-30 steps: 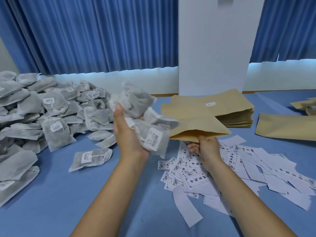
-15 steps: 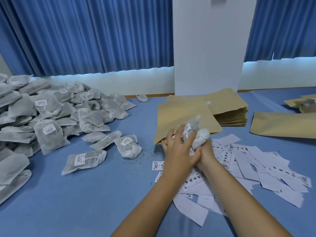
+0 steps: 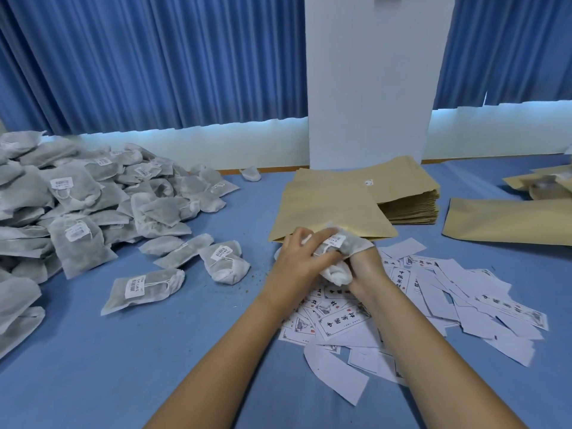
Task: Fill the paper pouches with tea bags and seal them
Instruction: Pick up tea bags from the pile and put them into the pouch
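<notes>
Blue cloth covers my table point(image 3: 185, 351), with pleated blue curtains point(image 3: 154, 57) and one white pillar point(image 3: 371, 88) behind the stack of kraft paper pouches point(image 3: 408, 205). Just before that stack, at the mouth of one flat pouch point(image 3: 325, 209), my left hand point(image 3: 297, 258) and right hand point(image 3: 368, 270) both curl tight around a crumpled bundle of gauzy tea bags point(image 3: 346, 244). Left of the stack sits one heap of tagged bags point(image 3: 77, 196); right, one lone pouch point(image 3: 507, 224); in front, scattered printed labels point(image 3: 448, 289).

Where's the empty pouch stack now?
Head view, centre-right on the table: the stack of pouches sits before the white pillar, just beyond the right hand, a loose pouch overlapping its left side.
</notes>
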